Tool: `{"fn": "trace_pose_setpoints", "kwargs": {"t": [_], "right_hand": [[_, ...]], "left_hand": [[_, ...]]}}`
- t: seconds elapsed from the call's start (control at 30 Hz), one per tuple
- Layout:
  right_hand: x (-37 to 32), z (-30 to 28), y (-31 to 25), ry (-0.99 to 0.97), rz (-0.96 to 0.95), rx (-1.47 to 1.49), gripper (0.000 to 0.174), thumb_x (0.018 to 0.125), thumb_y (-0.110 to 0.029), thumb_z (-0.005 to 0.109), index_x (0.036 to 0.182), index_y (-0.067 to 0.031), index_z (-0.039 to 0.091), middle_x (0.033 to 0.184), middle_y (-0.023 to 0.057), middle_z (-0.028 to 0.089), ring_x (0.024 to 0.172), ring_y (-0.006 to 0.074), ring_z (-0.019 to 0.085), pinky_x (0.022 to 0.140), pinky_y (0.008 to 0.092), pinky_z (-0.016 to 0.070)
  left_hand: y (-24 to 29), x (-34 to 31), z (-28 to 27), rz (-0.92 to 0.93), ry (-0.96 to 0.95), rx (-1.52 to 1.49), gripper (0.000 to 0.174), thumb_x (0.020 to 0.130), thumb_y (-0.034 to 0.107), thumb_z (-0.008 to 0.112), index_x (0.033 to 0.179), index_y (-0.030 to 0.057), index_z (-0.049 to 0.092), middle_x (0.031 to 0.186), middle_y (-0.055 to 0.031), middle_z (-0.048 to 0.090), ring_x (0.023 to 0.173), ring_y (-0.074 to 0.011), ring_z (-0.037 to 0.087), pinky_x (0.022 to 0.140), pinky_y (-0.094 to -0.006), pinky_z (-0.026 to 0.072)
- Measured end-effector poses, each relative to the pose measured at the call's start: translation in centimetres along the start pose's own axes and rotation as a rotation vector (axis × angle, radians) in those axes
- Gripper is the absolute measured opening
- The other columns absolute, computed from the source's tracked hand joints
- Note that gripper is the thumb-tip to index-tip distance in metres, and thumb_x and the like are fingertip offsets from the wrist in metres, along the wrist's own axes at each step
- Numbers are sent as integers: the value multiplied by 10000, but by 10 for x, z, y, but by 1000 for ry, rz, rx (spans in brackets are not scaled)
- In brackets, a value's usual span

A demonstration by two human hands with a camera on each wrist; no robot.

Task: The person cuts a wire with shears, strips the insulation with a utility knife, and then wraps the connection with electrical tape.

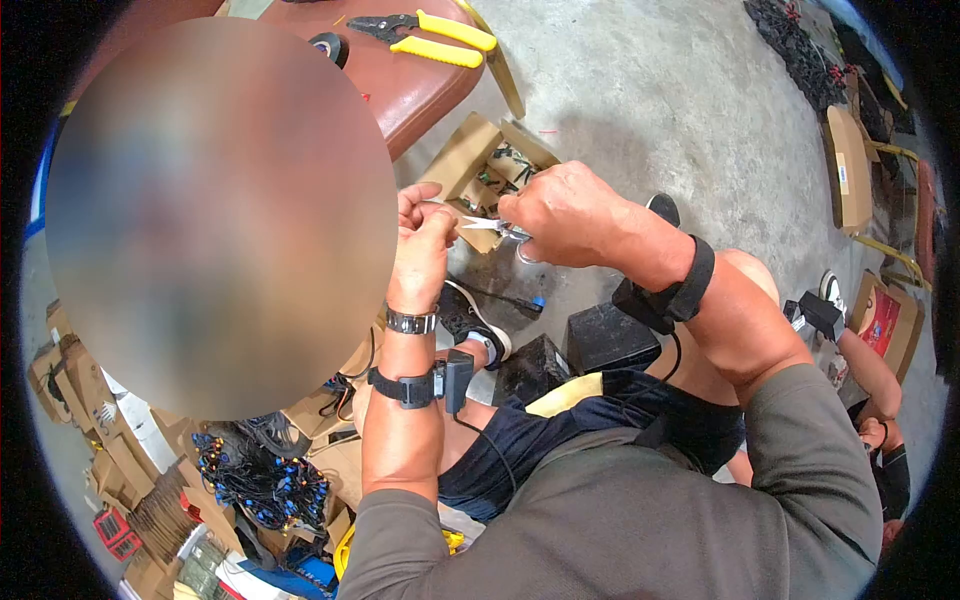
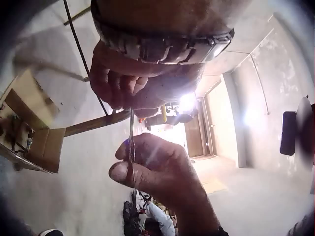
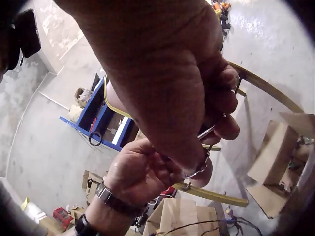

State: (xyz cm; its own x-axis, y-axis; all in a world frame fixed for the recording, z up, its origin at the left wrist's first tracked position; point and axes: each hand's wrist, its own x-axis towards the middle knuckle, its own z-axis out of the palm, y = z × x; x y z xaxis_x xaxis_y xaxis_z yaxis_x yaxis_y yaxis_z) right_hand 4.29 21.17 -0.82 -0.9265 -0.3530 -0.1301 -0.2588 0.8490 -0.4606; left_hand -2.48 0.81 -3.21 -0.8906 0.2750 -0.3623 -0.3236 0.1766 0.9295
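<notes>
My right hand [image 1: 570, 215] grips a small pair of silver scissors [image 1: 487, 225] by the finger loops, blades pointing toward the left hand. Fingers curled and thumb close to the blade tips, my left hand [image 1: 424, 245] pinches what looks like a thin strand, mostly hidden by the fingers. In the left wrist view the scissors [image 2: 132, 129] appear edge-on as a narrow strip between the left hand [image 2: 123, 81] and the right hand [image 2: 157, 164]. The right wrist view shows a metal loop [image 3: 198, 172] at the right fingers, with the left hand [image 3: 140, 169] just behind.
An open cardboard box [image 1: 460, 155] with small scraps sits on the floor beyond the hands. Yellow-handled pliers [image 1: 440, 38] lie on a brown seat [image 1: 415, 90]. Tangled dark cables [image 1: 265, 480] are at lower left. Another person's arm [image 1: 868, 365] shows at right.
</notes>
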Motion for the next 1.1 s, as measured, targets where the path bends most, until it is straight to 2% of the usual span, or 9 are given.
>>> {"fn": "trace_pose_setpoints", "kwargs": {"t": [0.3, 0.4, 0.57, 0.67, 0.77, 0.8, 0.9, 0.93, 1.1], "right_hand": [[1, -14, 19, -174, 177, -55, 246, 677, -247, 736, 825, -62, 672, 746, 158, 695, 760, 335, 711, 667, 446, 574], [4, -16, 20, -120, 178, -8, 236, 692, -277, 729, 794, -65, 729, 771, 167, 710, 765, 340, 714, 684, 433, 576], [7, -9, 9, 136, 130, 185, 237, 687, -231, 673, 795, -22, 706, 767, 195, 700, 774, 367, 706, 680, 466, 561], [14, -15, -5, 177, 87, 302, 244, 710, -219, 664, 822, -4, 691, 770, 210, 692, 782, 388, 696, 692, 478, 556], [16, -11, -15, 255, 34, 475, 247, 733, -204, 661, 860, 7, 675, 789, 220, 688, 795, 410, 683, 714, 482, 550], [15, -13, -19, 274, 22, 556, 247, 742, -203, 661, 869, 8, 670, 801, 223, 688, 803, 415, 678, 725, 482, 547], [16, -10, -35, 334, -32, 714, 268, 756, -190, 657, 927, 15, 684, 871, 228, 696, 849, 412, 674, 762, 475, 539], [16, -7, -40, 356, -56, 755, 280, 745, -187, 655, 937, 12, 698, 882, 234, 694, 852, 412, 673, 759, 480, 538], [14, -1, -52, 383, -127, 804, 407, 769, -186, 664, 1121, 17, 661, 888, 207, 705, 842, 385, 684, 766, 451, 536]], "left_hand": [[3, -2, 0, 94, -7, 262, 283, 886, 52, 690, 1159, 14, 627, 656, 30, 572, 571, -59, 520, 517, -227, 418], [-5, 0, -3, 163, -77, 160, 339, 913, 6, 612, 1251, -1, 587, 863, -20, 608, 690, -77, 549, 590, -223, 470], [-4, -10, -4, 119, -68, 83, 259, 908, -10, 601, 1167, -11, 620, 865, -44, 625, 676, -93, 563, 594, -238, 488], [-14, -10, -22, 172, -171, 11, 305, 925, 70, 629, 1219, -4, 593, 954, -66, 653, 725, -131, 612, 630, -260, 518], [7, -30, 1, 68, -6, -270, 337, 993, 200, 587, 1257, -6, 550, 1012, -97, 662, 835, -163, 638, 709, -305, 542], [10, -35, 2, 56, -46, -326, 468, 1022, 331, 545, 1333, -12, 480, 1187, -125, 633, 997, -192, 630, 795, -355, 546], [13, -51, 10, 165, -113, -377, 521, 1032, 377, 514, 1362, -21, 452, 1289, -138, 586, 1077, -198, 605, 861, -385, 528], [10, -52, 7, 132, -102, -381, 461, 1024, 369, 515, 1344, 38, 503, 1246, -102, 595, 1090, -209, 602, 906, -398, 510], [9, -52, -3, 189, -98, -372, 401, 1028, 296, 522, 1294, -4, 530, 1200, -120, 616, 1072, -201, 608, 901, -354, 499]]}}
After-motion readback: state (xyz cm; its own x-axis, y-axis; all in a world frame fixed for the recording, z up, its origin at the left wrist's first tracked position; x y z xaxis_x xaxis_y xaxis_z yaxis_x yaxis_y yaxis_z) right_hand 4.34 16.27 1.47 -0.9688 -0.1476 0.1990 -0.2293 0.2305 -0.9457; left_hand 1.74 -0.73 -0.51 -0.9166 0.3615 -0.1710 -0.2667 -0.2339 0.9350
